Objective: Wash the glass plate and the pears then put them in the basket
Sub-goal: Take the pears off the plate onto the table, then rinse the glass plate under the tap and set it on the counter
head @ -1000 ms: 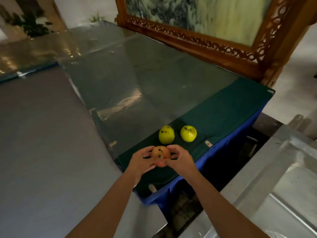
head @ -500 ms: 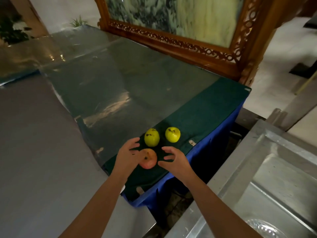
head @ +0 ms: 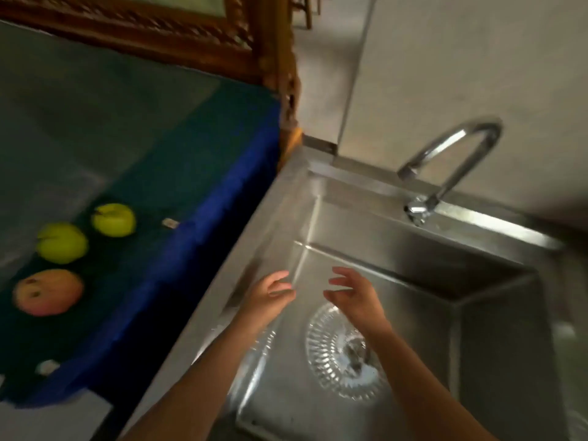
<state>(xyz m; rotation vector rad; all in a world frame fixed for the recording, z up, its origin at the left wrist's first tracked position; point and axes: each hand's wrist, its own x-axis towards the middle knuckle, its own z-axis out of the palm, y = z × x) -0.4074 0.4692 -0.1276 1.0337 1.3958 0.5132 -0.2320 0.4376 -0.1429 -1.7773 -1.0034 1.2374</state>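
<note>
plate (head: 331, 351) in sink (head: 496, 313) | pears (head: 62, 243) on table (head: 159, 160), left of sink

I see two yellow-green pears (head: 62, 242) (head: 114, 219) and a reddish-orange one (head: 47, 291) with dark specks, on a dark green cloth (head: 178, 160) edged in bright blue. The sink (head: 397, 249) is brushed silver-grey, and its clear glass plate (head: 331, 351) has a ribbed radiating pattern.

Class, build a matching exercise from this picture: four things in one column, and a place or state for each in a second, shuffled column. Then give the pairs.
Column 1
1. glass plate
2. reddish pear
3. tap
4. left hand

Column 2
A. lying on the green cloth
B. empty, fingers spread, above the sink
C. on the bottom of the sink
D. rising from the sink's back edge

Pairs: 1-C, 2-A, 3-D, 4-B
</note>
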